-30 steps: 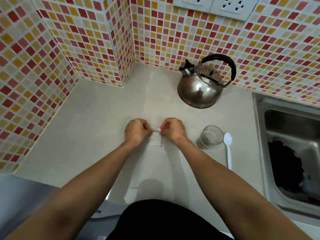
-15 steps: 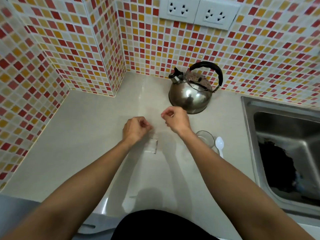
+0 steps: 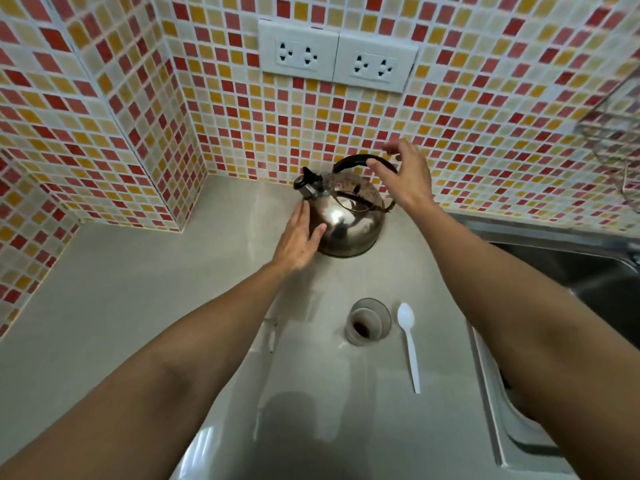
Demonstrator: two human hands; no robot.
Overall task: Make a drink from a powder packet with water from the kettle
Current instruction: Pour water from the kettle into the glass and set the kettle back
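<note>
A steel kettle (image 3: pixel 349 223) with a black handle stands on the counter against the tiled wall. My left hand (image 3: pixel 299 240) lies flat and open against the kettle's left side, below the spout. My right hand (image 3: pixel 403 176) curves over the black handle with fingers apart, thumb at the handle, not closed around it. A small clear glass (image 3: pixel 369 322) with dark powder at its bottom stands nearer to me. A white plastic spoon (image 3: pixel 409 341) lies right of the glass. The pale packet (image 3: pixel 270 332) lies on the counter, mostly hidden by my left forearm.
A steel sink (image 3: pixel 588 271) is sunk into the counter at the right. Two white wall sockets (image 3: pixel 332 60) sit above the kettle. A wire rack (image 3: pixel 616 140) hangs at the upper right. Tiled walls form a corner at the left.
Both hands have let go of the packet and moved up to the kettle. The packet now lies on the counter. The view has tilted upward.
</note>
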